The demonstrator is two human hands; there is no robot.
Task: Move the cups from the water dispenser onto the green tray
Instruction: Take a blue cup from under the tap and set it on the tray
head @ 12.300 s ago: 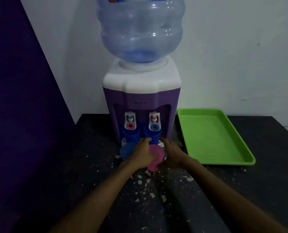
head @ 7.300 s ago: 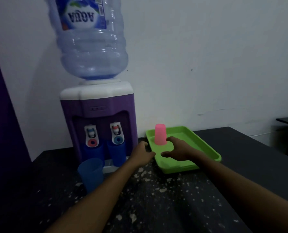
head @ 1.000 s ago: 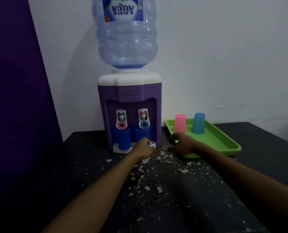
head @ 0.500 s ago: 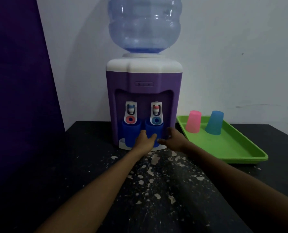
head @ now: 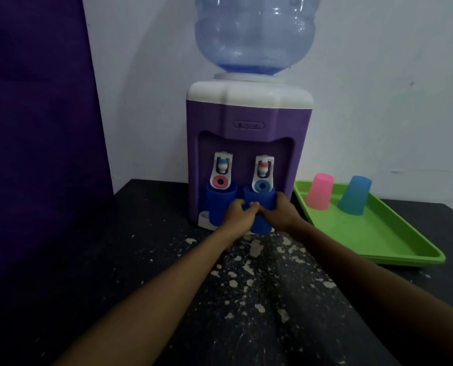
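Note:
A purple and white water dispenser (head: 249, 120) stands at the back of the black table. Two dark blue cups sit upright under its taps. The left dark blue cup (head: 218, 204) stands free under the red tap. My left hand (head: 240, 213) and my right hand (head: 279, 211) wrap around the right dark blue cup (head: 259, 200) from both sides, under the blue tap. On the green tray (head: 378, 239) to the right, a pink cup (head: 319, 191) and a light blue cup (head: 355, 194) stand upside down at the far end.
A large blue water bottle (head: 254, 33) sits on top of the dispenser. A purple panel (head: 35, 128) rises at the left. The black table (head: 167, 273) has white flecks in front of the dispenser. A white wall is behind.
Both hands have moved forward to the dispenser and closed around the right dark blue cup. The view has come closer.

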